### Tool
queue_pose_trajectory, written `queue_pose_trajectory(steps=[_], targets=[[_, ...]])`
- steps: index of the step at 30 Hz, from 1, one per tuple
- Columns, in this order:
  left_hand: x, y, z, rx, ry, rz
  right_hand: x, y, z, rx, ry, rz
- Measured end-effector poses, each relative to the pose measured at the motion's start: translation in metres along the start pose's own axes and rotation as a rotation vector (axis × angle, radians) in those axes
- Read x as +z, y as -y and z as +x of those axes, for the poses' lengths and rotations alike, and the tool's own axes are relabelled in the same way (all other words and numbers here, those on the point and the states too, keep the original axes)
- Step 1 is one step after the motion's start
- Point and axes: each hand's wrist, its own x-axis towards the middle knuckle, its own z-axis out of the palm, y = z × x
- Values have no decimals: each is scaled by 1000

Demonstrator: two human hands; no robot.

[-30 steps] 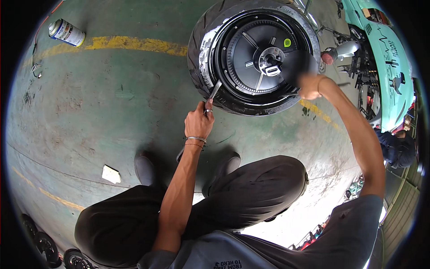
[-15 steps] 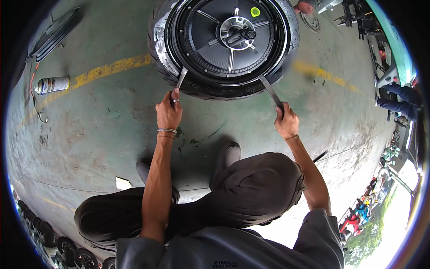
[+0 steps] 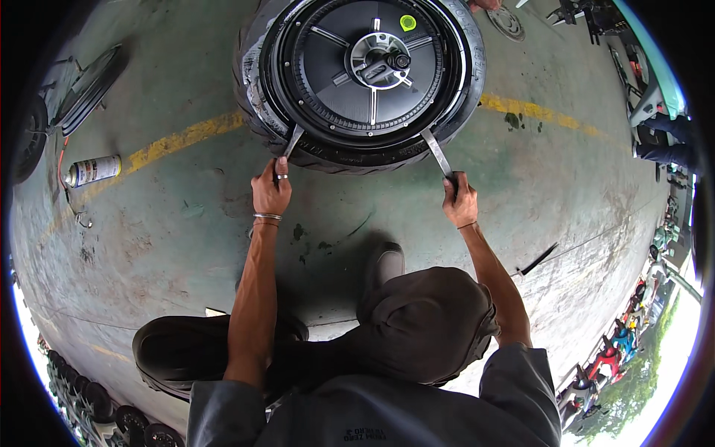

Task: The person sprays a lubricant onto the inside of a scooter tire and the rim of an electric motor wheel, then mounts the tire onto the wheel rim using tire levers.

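A wheel with a black hub motor (image 3: 324,86) lies flat on the floor at the far middle, its axle pointing up. A black tyre (image 3: 365,159) surrounds its rim, with whitish smears on the left side. My left hand (image 3: 271,192) is closed round a short metal tyre lever (image 3: 293,140), whose tip sits at the tyre's inner edge by the rim. Further right, my right hand (image 3: 461,204) grips a second, longer-showing tyre lever (image 3: 437,151), its tip at the same edge. Both tips are partly hidden there.
A spray can (image 3: 94,170) lies on its side at the left, near a spoked wheel (image 3: 89,89). A metal disc (image 3: 506,24) rests beyond the tyre at the right. A thin black tool (image 3: 538,259) lies beside my right forearm. Another person's legs (image 3: 663,141) show at the far right.
The whole view has shifted a little, with the wheel lower and further left in the picture. Both hands keep hold of their levers; the right lever looks slightly more upright in the picture.
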Motion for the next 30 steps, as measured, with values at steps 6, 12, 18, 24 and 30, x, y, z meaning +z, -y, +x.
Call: queue_pose_trajectory(steps=[6,12,18,24,30], targets=[[5,15,3,43,-21,59,0,3,2,8,12,5],[4,4,1,115,-73,21,-3,10,0,-15,-29,46],[9,-7,-3,15,-48,48,-12,8,0,-35,-55,152],[3,1,-7,13,-102,115,-8,16,-1,60,40,240],[14,-6,-1,11,-111,186,-18,13,-2,83,36,325]])
